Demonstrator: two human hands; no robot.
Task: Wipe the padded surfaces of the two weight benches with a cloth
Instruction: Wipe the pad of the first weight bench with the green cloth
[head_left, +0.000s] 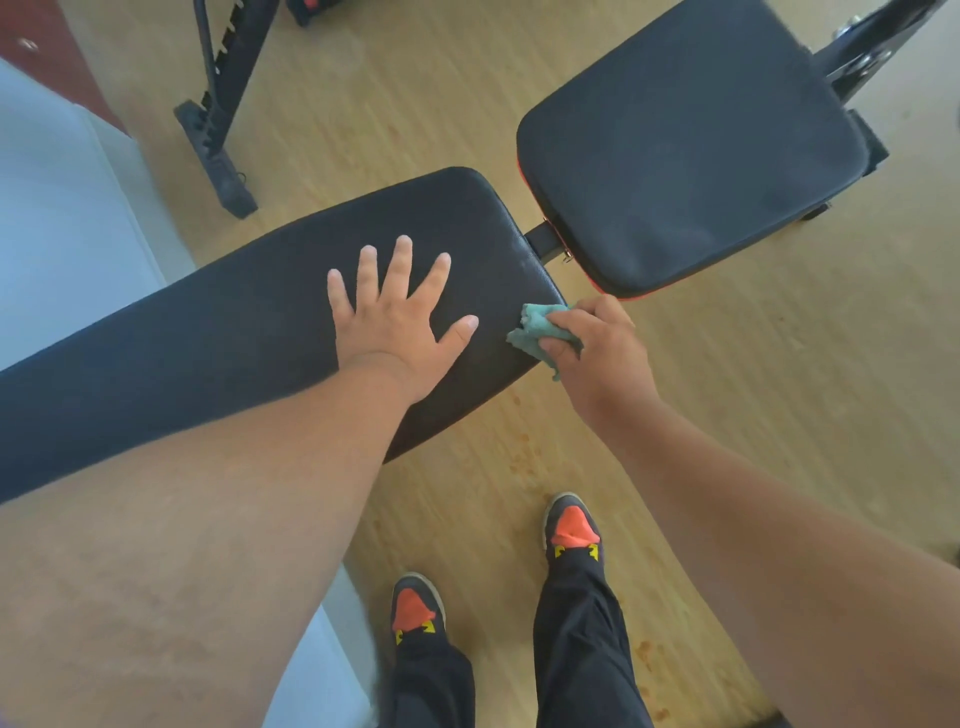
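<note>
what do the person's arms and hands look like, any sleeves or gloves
Both forearms are bare up to the frame edge: no sleeves show. The left hand and right hand wear no gloves, and no rings, watch or wristband are visible.

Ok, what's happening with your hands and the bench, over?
Left hand flat on long pad. Right hand grips cloth at pad's edge. Nothing in the way.

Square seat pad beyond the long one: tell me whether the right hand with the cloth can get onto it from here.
Probably yes. The right hand grips the cloth at the long pad's end corner, and the square seat pad lies just past a narrow gap, with nothing lying on it.
</note>
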